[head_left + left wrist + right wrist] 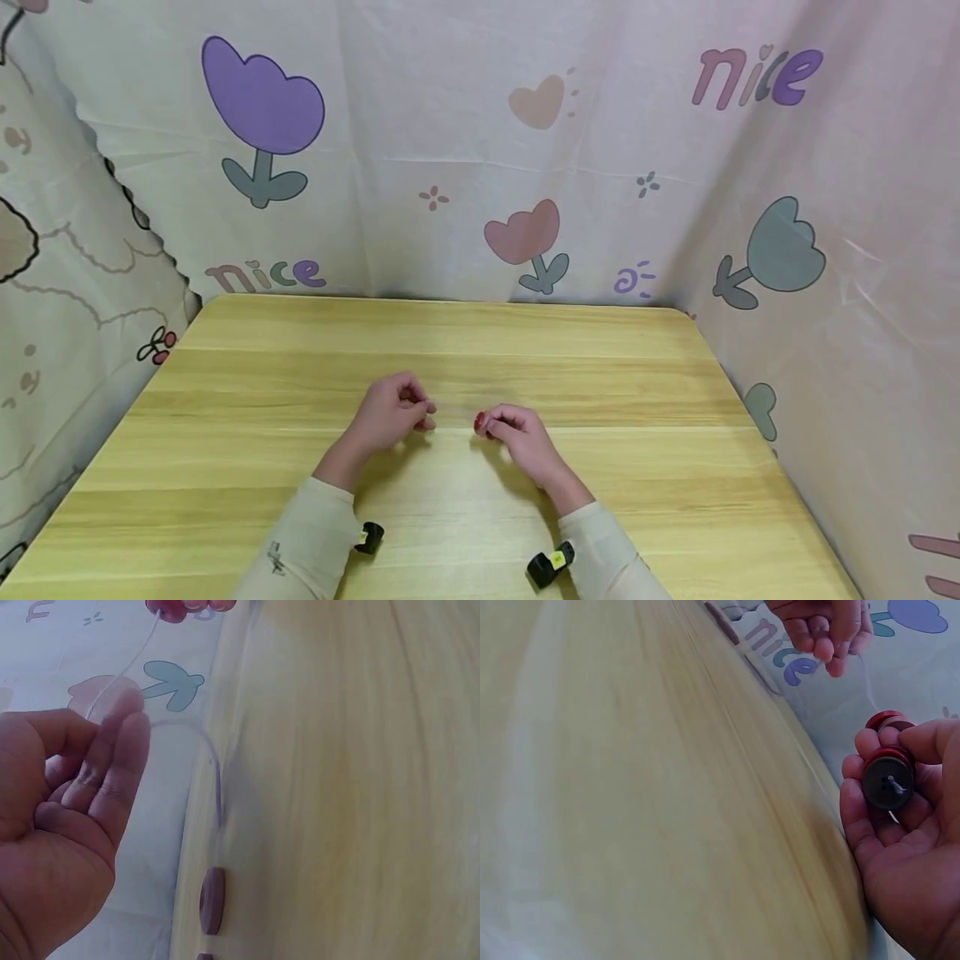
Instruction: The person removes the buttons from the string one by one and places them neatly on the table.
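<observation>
My left hand (393, 411) pinches a thin white string (124, 671) between thumb and forefinger. From that hand one stretch of string runs across to my right hand (521, 433); another part curves down toward the table. My right hand holds a small stack of buttons threaded on the string. A dark button (889, 783) with a bit of string at its holes faces the right wrist camera. Red buttons (885, 718) show behind it, partly covered by the fingers. A brown button (212, 900) appears near the loose string in the left wrist view.
Both hands are above a light wooden table (600, 367). Printed cloth (420, 108) hangs behind it and along both sides. Small black devices (551, 565) with yellow labels are worn at the wrists. Part of another brown button (205, 957) shows at the left wrist view's lower edge.
</observation>
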`<state>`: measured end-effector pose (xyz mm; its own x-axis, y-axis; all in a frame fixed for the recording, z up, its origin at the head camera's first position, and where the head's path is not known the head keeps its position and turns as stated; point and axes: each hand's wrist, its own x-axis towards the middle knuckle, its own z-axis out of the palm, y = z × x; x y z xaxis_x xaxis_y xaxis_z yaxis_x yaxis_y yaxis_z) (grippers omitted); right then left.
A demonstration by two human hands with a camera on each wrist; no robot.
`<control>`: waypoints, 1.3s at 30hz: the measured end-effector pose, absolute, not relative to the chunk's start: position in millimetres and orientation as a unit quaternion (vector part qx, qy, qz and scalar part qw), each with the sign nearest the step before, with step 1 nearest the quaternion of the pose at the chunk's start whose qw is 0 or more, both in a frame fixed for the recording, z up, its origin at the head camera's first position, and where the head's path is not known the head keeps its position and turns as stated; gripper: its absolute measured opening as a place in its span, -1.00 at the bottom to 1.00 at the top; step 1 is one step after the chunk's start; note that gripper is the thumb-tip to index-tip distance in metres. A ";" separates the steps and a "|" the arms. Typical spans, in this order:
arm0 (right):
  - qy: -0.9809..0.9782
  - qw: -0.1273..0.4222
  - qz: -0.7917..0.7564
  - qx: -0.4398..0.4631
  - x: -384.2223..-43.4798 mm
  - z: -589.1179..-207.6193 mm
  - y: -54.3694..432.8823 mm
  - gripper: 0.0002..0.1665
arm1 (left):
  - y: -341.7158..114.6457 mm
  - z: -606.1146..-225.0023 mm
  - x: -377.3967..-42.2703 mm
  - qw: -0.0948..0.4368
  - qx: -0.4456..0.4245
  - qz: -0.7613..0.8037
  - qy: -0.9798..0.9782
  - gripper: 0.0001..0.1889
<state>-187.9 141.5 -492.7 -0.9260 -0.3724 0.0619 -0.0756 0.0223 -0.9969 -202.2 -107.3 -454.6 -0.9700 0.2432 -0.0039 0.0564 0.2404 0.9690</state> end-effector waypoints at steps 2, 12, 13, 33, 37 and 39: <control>0.709 0.110 -0.679 -0.156 -187.5 -491.4 141.2 -0.78 | -105.2 -455.7 -201.4 0.073 0.100 0.615 0.779 -0.94; 0.704 0.103 -0.684 -0.161 -185.0 -492.5 140.4 -0.77 | -102.4 -461.8 -201.2 0.014 0.166 0.498 0.851 -0.81; 0.704 0.104 -0.684 -0.163 -185.1 -493.1 140.6 -0.77 | -101.7 -462.4 -201.4 0.013 0.167 0.491 0.855 -0.84; 0.695 0.105 -0.691 -0.169 -186.1 -497.1 143.5 -0.76 | -74.0 -459.5 -198.0 0.005 0.218 0.410 0.886 -0.86; 0.695 0.108 -0.691 -0.166 -186.4 -497.8 143.3 -0.76 | -69.0 -461.7 -197.4 0.048 0.208 0.462 0.861 -0.86; 0.697 0.107 -0.690 -0.166 -186.5 -497.6 143.1 -0.76 | -67.1 -463.0 -197.5 0.050 0.205 0.470 0.857 -0.83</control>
